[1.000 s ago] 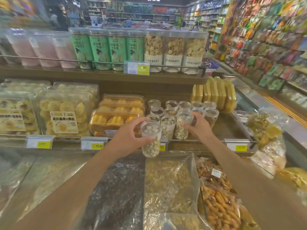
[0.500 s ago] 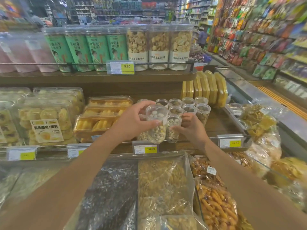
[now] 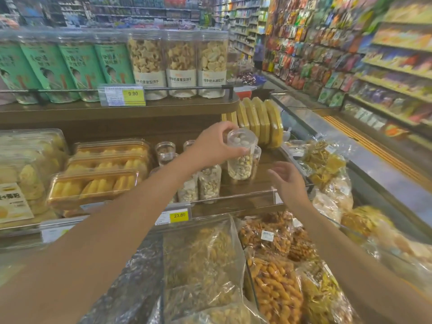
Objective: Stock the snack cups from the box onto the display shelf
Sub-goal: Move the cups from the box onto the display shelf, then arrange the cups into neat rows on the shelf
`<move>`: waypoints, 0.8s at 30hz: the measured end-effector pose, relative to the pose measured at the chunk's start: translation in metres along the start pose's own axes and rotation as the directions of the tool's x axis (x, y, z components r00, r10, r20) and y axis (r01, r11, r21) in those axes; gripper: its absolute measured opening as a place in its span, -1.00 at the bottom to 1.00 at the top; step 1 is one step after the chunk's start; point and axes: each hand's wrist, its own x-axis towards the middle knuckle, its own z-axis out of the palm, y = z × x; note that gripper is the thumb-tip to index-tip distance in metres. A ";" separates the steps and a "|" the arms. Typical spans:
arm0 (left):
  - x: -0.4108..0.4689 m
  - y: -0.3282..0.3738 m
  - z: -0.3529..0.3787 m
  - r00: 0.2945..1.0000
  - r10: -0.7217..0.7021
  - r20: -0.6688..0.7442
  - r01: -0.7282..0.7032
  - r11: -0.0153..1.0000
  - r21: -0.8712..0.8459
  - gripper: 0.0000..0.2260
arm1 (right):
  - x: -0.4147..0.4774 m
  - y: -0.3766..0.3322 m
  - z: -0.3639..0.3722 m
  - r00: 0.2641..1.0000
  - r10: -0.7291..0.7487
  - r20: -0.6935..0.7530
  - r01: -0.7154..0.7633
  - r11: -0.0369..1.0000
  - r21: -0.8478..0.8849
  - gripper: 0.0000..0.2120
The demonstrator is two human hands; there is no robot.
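The left hand (image 3: 215, 146) is gripping one upright nut cup (image 3: 240, 164) near its lid, low over the display shelf (image 3: 247, 190) just right of at least five shelved cups (image 3: 209, 184), while the right hand (image 3: 288, 181) is hovering nearby, fingers loosely spread, holding nothing.

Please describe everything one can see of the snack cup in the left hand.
The snack cup is a clear, plastic-looking cylinder with a clear lid, mostly filled with pale nuts. It is about upright, right of the other cups, over the wooden shelf. The left hand grips its top. Whether its base touches the shelf cannot be told.
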 end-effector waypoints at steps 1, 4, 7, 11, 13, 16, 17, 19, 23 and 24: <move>0.004 -0.001 0.007 1.000 0.001 0.014 -0.001 0.999 0.032 -0.37 | 0.001 0.003 -0.002 1.000 0.008 -0.006 -0.008 1.000 -0.003 -0.72; 0.010 -0.008 0.026 0.999 0.016 0.028 -0.020 0.989 0.147 -0.38 | 0.003 0.006 -0.003 1.000 0.027 0.008 -0.027 1.000 -0.013 -0.75; 0.009 -0.019 0.042 1.000 0.024 0.018 -0.028 0.973 0.230 -0.35 | 0.002 0.006 -0.001 0.999 0.028 0.032 -0.027 0.999 -0.043 -0.72; 0.010 -0.034 0.054 1.000 0.019 0.012 -0.022 0.897 0.441 -0.35 | 0.002 0.009 0.008 0.998 0.002 0.070 0.003 0.997 -0.080 -0.73; 0.010 -0.042 0.058 1.000 0.025 0.013 -0.028 0.852 0.523 -0.35 | 0.002 0.009 0.014 0.996 -0.008 0.091 0.017 0.995 -0.101 -0.74; 0.012 -0.052 0.062 1.000 -0.002 0.017 -0.007 0.833 0.553 -0.34 | 0.003 0.009 0.025 0.993 -0.024 0.118 0.038 0.992 -0.119 -0.72; 0.012 -0.055 0.063 1.000 -0.009 0.018 -0.003 0.824 0.566 -0.34 | 0.004 0.009 0.029 0.992 -0.029 0.124 0.044 0.991 -0.123 -0.71; 0.011 -0.060 0.064 1.000 -0.016 0.020 0.001 0.806 0.592 -0.35 | 0.006 0.010 0.036 0.990 -0.035 0.133 0.052 0.991 -0.123 -0.68; 0.012 -0.064 0.065 1.000 -0.018 0.005 0.011 0.792 0.611 -0.37 | 0.009 0.008 0.046 0.990 -0.035 0.140 0.051 0.993 -0.108 -0.66; 0.012 -0.064 0.064 1.000 -0.022 0.004 0.015 0.790 0.613 -0.37 | 0.009 0.008 0.048 0.990 -0.037 0.135 0.051 0.993 -0.104 -0.66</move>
